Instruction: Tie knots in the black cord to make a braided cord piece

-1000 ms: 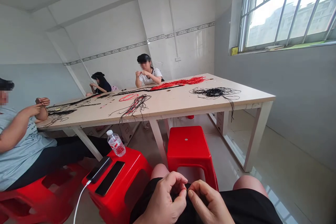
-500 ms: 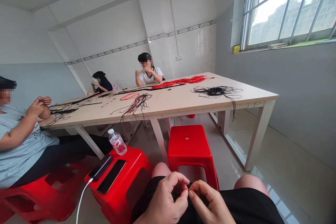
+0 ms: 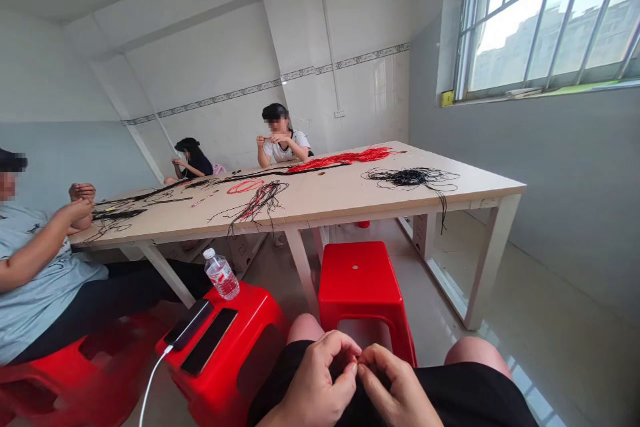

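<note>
Low over my lap, both my hands met almost fingertip to fingertip, just above the black garment (image 3: 450,390) across my thighs. With my left hand (image 3: 320,377) I curled the index finger round toward the thumb; with my right hand (image 3: 395,380) I brought thumb and index finger close together, their tips right beside those of the left. Whether I was pinching anything there I cannot tell: the spot between the tips was too small and dark to make out.

Just beyond my hands stood a red stool (image 3: 357,277), near the long table (image 3: 340,200). On the table, a tangle of black cord (image 3: 410,177) lay toward the right, some strands hanging over the near edge. Left of it was a bundle of red and black cords (image 3: 263,199), and behind them stretched a heap of red strands (image 3: 350,159).

To my left, a second red stool (image 3: 253,307) held a water bottle (image 3: 223,277), a dark device (image 3: 189,323) with a white cable (image 3: 153,377) plugged in, and a phone (image 3: 210,341) lying flat beside it. A co-worker in a pale T-shirt (image 3: 35,280) sat farther left, hands raised together, and two more people sat across the table.
</note>
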A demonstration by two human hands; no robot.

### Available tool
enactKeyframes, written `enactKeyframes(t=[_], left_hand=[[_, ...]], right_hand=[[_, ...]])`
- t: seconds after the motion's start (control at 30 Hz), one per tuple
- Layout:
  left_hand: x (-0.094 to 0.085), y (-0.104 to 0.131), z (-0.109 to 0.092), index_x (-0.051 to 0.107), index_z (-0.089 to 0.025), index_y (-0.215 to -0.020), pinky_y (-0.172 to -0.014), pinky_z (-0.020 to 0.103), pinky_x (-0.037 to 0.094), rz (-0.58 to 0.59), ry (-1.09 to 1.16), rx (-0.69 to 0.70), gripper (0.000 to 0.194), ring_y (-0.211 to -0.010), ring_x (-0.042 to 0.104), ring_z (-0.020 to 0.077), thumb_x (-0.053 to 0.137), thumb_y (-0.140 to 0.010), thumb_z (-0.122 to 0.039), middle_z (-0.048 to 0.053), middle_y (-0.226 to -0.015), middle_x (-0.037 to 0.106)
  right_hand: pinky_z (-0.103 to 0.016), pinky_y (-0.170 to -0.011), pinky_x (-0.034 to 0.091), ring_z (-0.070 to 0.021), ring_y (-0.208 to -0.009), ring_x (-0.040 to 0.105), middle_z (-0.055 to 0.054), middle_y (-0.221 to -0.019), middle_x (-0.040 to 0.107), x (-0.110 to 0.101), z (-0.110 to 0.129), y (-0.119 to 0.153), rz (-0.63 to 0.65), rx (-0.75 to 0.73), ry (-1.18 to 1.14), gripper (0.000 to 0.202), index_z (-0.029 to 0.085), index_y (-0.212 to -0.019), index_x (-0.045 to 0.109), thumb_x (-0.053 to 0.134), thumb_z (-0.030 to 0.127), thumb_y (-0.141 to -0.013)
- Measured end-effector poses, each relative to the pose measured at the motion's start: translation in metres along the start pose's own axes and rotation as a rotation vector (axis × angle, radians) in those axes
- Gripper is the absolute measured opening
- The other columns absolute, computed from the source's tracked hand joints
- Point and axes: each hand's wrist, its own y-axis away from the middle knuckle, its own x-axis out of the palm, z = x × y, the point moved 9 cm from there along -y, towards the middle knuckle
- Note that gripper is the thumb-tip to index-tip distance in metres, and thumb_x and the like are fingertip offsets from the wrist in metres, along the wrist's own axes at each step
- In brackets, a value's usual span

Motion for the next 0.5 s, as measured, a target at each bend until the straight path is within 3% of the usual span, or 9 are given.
enactKeyframes(t=[0.07,0.17,0.23,0.33,0.43,0.5], left_hand=[[0.021,-0.008,0.045,0.059,-0.018,-0.087,-0.072,0.026,0.046,0.018,-0.016,-0.066,0.019,-0.077,0.058,0.0149,0.046,-0.074,-0.012,0.002,-0.082,0.061],[0.070,-0.014,0.128,0.055,-0.020,-0.067,-0.069,0.030,0.046,0.190,-0.170,-0.218,0.015,-0.067,0.055,0.0163,0.048,-0.062,-0.008,-0.003,-0.063,0.053],[0.085,-0.016,0.160,0.053,-0.021,-0.062,-0.073,0.034,0.047,0.182,-0.219,-0.209,0.015,-0.069,0.056,0.0178,0.048,-0.057,-0.008,-0.003,-0.064,0.052],[0.096,-0.015,0.173,0.050,-0.023,-0.056,-0.072,0.036,0.047,0.211,-0.188,-0.149,0.012,-0.070,0.058,0.0205,0.048,-0.051,-0.011,-0.003,-0.060,0.050],[0.078,-0.012,0.172,0.047,-0.025,-0.054,-0.065,0.038,0.045,0.068,-0.157,-0.143,0.011,-0.065,0.057,0.0223,0.048,-0.049,-0.016,-0.002,-0.058,0.048],[0.072,-0.010,0.179,0.046,-0.026,-0.053,-0.059,0.038,0.043,0.047,-0.111,-0.183,0.010,-0.059,0.055,0.0224,0.050,-0.049,-0.019,-0.002,-0.057,0.047]], right_hand=[[-0.025,-0.057,0.039,-0.0136,-0.060,0.048,0.001,-0.062,0.051,0.006,-0.052,-0.007,0.010,0.104,0.044,0.020,0.019,-0.067,0.053,0.047,0.034,-0.079],[-0.030,-0.053,0.037,-0.0169,-0.050,0.050,0.003,-0.045,0.044,0.014,-0.142,-0.010,0.067,0.342,0.217,0.016,0.022,-0.044,0.044,0.056,0.020,-0.055],[-0.032,-0.052,0.035,-0.0185,-0.048,0.050,0.002,-0.040,0.042,0.015,-0.177,-0.010,0.079,0.369,0.262,0.020,0.022,-0.035,0.040,0.055,0.013,-0.046],[-0.032,-0.055,0.036,-0.0192,-0.053,0.053,0.002,-0.043,0.046,0.011,-0.199,-0.010,0.044,0.367,0.282,0.013,0.021,-0.038,0.043,0.050,0.014,-0.046],[-0.030,-0.052,0.035,-0.0177,-0.048,0.051,0.003,-0.041,0.043,0.006,-0.208,-0.010,0.017,0.386,0.268,0.011,0.021,-0.040,0.043,0.049,0.018,-0.048],[-0.029,-0.048,0.034,-0.0166,-0.043,0.048,0.004,-0.038,0.040,0.003,-0.214,-0.011,-0.016,0.395,0.246,0.010,0.021,-0.042,0.043,0.049,0.021,-0.050]])
